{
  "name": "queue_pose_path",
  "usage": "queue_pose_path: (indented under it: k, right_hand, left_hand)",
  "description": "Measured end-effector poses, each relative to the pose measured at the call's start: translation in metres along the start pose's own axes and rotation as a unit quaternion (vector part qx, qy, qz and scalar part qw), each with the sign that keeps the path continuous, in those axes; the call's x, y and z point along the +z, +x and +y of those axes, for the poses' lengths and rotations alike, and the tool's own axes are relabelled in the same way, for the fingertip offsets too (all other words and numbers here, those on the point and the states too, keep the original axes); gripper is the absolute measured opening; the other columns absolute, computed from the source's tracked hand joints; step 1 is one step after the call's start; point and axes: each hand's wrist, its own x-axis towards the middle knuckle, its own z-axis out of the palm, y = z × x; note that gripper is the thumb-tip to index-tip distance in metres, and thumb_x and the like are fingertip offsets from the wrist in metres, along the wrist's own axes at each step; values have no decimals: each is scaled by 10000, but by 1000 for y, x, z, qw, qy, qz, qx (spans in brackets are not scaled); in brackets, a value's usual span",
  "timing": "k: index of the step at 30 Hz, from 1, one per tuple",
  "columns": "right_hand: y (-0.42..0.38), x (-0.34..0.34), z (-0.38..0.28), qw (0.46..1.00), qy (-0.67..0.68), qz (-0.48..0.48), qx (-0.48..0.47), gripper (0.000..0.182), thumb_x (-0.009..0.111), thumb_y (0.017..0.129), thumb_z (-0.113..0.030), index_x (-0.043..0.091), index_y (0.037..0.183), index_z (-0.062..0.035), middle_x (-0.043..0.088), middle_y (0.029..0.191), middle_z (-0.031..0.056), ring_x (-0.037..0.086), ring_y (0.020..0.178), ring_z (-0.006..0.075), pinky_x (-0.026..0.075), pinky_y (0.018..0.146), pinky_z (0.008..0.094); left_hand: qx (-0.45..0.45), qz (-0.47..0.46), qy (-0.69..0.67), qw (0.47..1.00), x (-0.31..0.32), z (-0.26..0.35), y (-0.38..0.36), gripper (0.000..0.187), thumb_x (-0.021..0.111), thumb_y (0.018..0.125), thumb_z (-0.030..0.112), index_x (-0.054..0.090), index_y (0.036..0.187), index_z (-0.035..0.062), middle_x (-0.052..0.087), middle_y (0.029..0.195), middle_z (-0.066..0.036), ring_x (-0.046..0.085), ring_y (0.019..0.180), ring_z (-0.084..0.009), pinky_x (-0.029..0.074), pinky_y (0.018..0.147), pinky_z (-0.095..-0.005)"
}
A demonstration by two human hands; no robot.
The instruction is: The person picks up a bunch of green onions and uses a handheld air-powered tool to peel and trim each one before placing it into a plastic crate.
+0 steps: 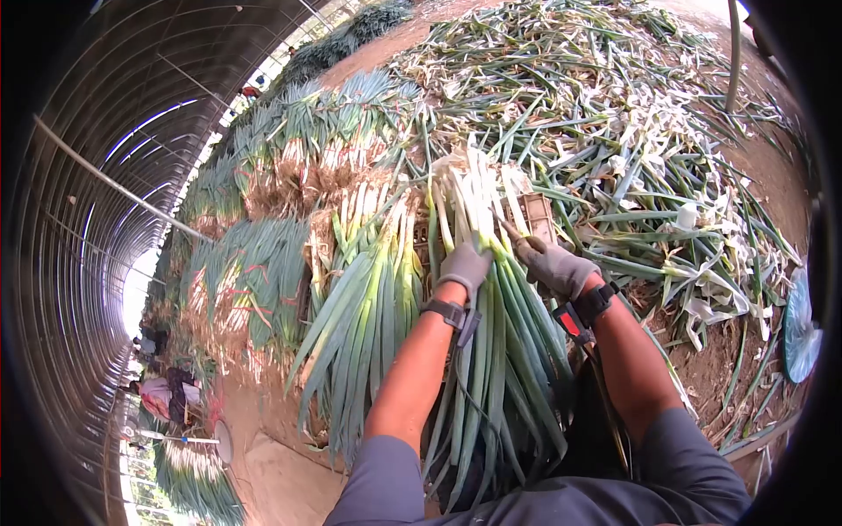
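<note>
A thick bundle of green onions (491, 351) with white stalks lies across my lap, its white ends pointing away from me. My left hand (465, 266), in a grey glove, is closed over the stalks near where white turns to green. My right hand (554, 266), also gloved, holds a thin tool (511, 232) whose tip rests against the white stalks. Both wrists wear dark straps. A brown crate (538, 216) sits just behind the bundle.
Another pile of green onions (364, 298) lies to the left. Tied bundles (263, 272) are stacked further left. Trimmed leaves and skins (631, 131) litter the soil on the right. A fan (800, 329) stands at the right edge. People (167, 394) work far down the greenhouse.
</note>
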Motion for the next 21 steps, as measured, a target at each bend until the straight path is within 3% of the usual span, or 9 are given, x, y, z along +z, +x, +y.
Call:
queue_pose_path:
  k: [2, 5, 9, 12, 13, 14, 17, 20, 21]
  right_hand:
    - [14, -2, 7, 1000, 9, 18, 0, 652, 413, 1039, -557, 394, 1553, -155, 574, 819, 52, 556, 544, 144, 467, 424, 320]
    - [10, -2, 6, 1000, 17, -15, -16, 651, 417, 1040, -571, 395, 1552, -169, 589, 833, 57, 563, 549, 142, 468, 423, 320]
    - [0, 5, -11, 999, 3, -42, -1, 634, 440, 1036, -567, 448, 1485, -121, 611, 841, 61, 582, 543, 146, 450, 411, 305]
    - [5, 12, -6, 999, 0, -52, -9, 641, 425, 1032, -605, 490, 1443, -116, 626, 815, 75, 590, 535, 152, 448, 413, 299]
    - [12, 16, 1, 999, 0, -50, -17, 669, 417, 1027, -642, 492, 1452, -131, 623, 795, 78, 584, 526, 148, 457, 425, 300]
    - [18, 20, 3, 998, -1, -50, -25, 696, 410, 1022, -679, 494, 1461, -145, 620, 775, 81, 578, 517, 144, 465, 436, 302]
    - [13, 30, -14, 998, -4, -69, 2, 671, 438, 1031, -638, 516, 1436, -109, 631, 785, 77, 568, 515, 142, 469, 456, 299]
    - [42, 42, 5, 997, -16, -72, -24, 642, 451, 1043, -601, 541, 1401, -76, 625, 777, 66, 554, 513, 141, 453, 463, 301]
    - [46, 47, 8, 997, -6, -69, -18, 636, 452, 1045, -597, 551, 1382, -67, 620, 772, 63, 551, 512, 141, 448, 462, 301]
  left_hand:
    - [40, 5, 86, 995, 5, 5, -11, 595, 576, 966, 495, 547, 1444, 142, 639, 1306, -278, 620, 1206, -433, 493, 1030, -496]
    - [106, 154, 99, 977, 7, -15, -20, 624, 505, 992, 561, 546, 1446, 135, 613, 1362, -256, 622, 1206, -425, 484, 1031, -517]
    - [-90, 124, 0, 988, 36, -78, 15, 700, 435, 1011, 601, 487, 1511, 114, 519, 1476, -270, 559, 1291, -451, 451, 1080, -499]
    - [17, 139, -126, 982, 94, -167, 78, 775, 432, 1014, 604, 420, 1541, 37, 484, 1496, -307, 489, 1362, -471, 418, 1120, -479]
    - [-51, 122, -233, 963, 79, -119, 49, 803, 459, 1018, 568, 385, 1531, -45, 453, 1507, -337, 435, 1405, -470, 391, 1145, -465]
    - [-20, 85, -215, 973, 64, -94, 33, 778, 480, 1021, 516, 376, 1515, -76, 460, 1482, -362, 470, 1376, -468, 421, 1114, -468]
    - [15, 114, -143, 983, 80, -80, 46, 803, 562, 996, 450, 304, 1554, -65, 546, 1420, -329, 568, 1315, -411, 451, 1081, -416]
    - [149, 106, -275, 944, 94, -96, 47, 718, 662, 960, 354, 398, 1554, 51, 614, 1338, -298, 646, 1212, -334, 497, 1010, -397]
    - [110, 79, -267, 954, 87, -104, 40, 601, 635, 977, 343, 480, 1484, 60, 637, 1305, -287, 643, 1209, -361, 494, 1018, -406]
